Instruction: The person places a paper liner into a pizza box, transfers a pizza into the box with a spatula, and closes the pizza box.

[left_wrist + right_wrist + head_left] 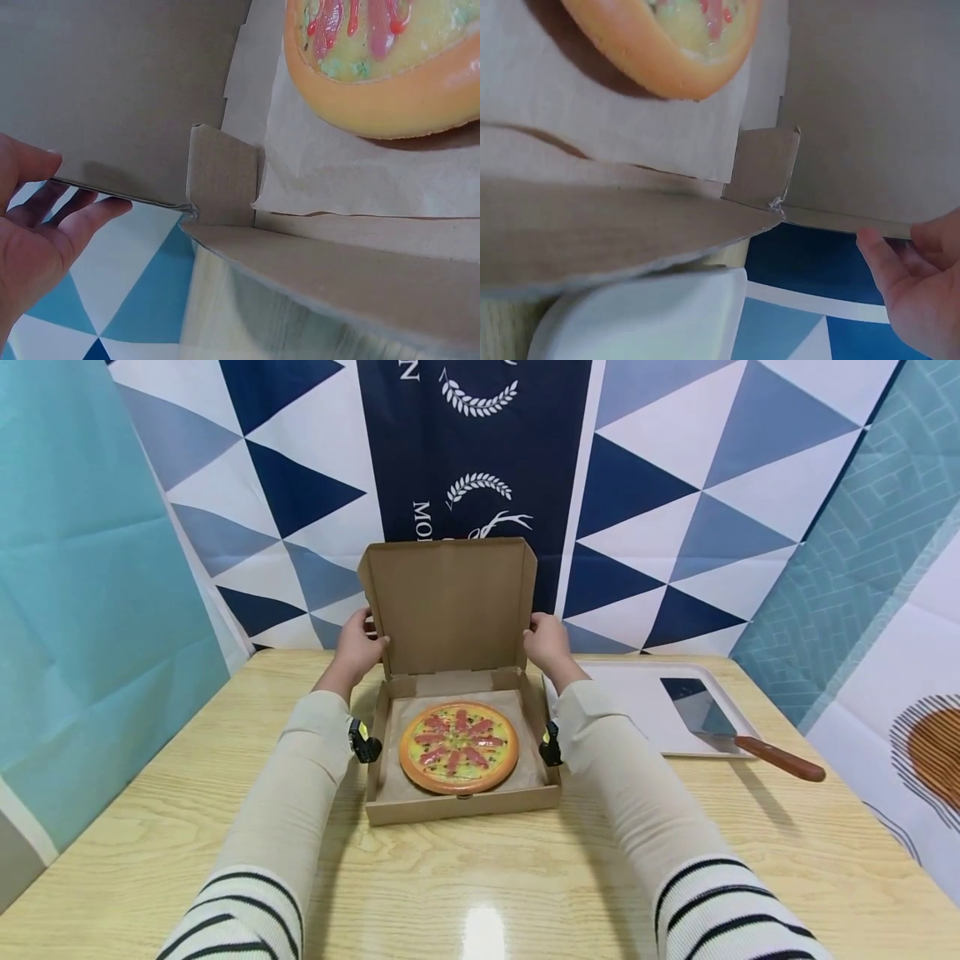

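Note:
A cardboard pizza box (pixel 463 810) stands on the wooden table with its lid (pixel 450 606) raised upright at the back. Inside, on a sheet of brown paper (pixel 315 169), lies a round pizza (pixel 459 748) with an orange crust and red strips on top. My left hand (pixel 360 647) pinches the lid's left edge, thumb on the inner face and fingers behind, as the left wrist view shows. At the lid's right edge, my right hand (pixel 547 643) grips the cardboard between thumb and fingers. Both forearms reach along either side of the box.
A white tray (pixel 637 689) lies to the right of the box, partly behind my right arm. On it rests a pizza server (pixel 701 710), its wooden handle (pixel 780 757) sticking out past the tray's edge. A patterned cloth (pixel 645 502) hangs close behind the table.

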Demonstrator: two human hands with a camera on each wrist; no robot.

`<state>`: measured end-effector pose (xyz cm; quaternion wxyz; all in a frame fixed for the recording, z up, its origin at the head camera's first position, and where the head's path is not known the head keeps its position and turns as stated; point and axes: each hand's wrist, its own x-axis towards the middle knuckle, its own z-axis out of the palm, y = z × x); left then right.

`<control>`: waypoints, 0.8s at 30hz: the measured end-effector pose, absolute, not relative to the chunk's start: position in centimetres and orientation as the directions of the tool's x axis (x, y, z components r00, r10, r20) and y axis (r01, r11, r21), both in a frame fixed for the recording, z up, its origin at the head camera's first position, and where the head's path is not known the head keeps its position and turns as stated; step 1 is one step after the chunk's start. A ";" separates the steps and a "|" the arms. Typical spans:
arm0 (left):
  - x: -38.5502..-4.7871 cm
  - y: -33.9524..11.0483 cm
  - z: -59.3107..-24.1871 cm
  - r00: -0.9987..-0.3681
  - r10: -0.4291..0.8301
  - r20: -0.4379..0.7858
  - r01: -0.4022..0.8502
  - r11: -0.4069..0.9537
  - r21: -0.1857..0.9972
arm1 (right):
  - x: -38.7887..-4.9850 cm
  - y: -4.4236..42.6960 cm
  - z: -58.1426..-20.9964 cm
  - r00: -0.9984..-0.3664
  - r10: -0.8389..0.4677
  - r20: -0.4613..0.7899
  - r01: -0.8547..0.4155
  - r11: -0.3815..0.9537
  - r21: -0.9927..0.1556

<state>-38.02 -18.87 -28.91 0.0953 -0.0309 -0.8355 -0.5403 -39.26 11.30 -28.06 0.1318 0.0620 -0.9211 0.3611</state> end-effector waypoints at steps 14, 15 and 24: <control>-37.8 -18.6 -27.8 -0.981 -0.045 0.191 0.159 0.389 0.908 | -39.6 10.9 -27.1 -0.951 0.008 0.310 -0.183 0.792 -0.582; -37.8 -18.6 -27.8 -0.980 -0.045 0.194 0.163 0.384 0.909 | -39.6 10.9 -27.0 -0.952 0.005 0.306 -0.182 0.794 -0.579; -38.0 -18.4 -28.0 -0.977 -0.039 0.211 0.183 0.362 0.914 | -39.4 11.0 -26.9 -0.952 0.012 0.305 -0.176 0.794 -0.582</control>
